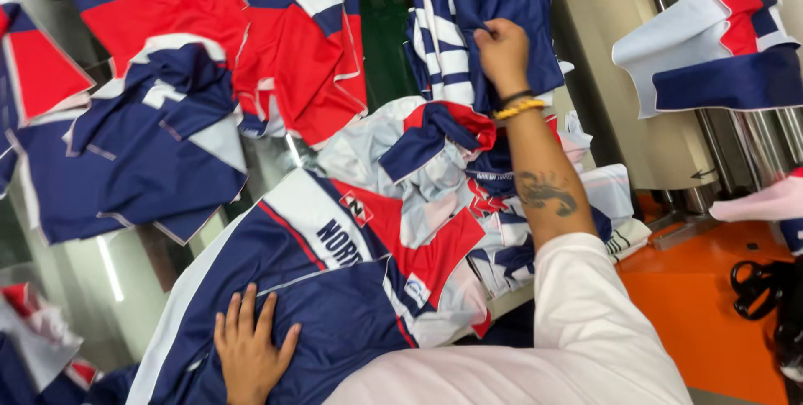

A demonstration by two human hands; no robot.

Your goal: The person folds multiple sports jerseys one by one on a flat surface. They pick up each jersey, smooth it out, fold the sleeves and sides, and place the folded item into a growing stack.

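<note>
Right hand (502, 49) pinches a striped panel (452, 45); my left hand (248, 353) lies flat, open, on the jersey (335, 288); pile (468, 179) unsorted.

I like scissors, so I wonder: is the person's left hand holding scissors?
No, the left hand lies flat with fingers spread on the navy, white and red fabric garment, holding nothing.

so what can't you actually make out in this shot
Head view:
- Right hand: fingertips buried in the striped navy fabric piece, so the grip is unclear.
- Black object: cut by the right edge, kind uncertain.
- Navy garment under the left hand: cropped by the bottom edge.
</note>
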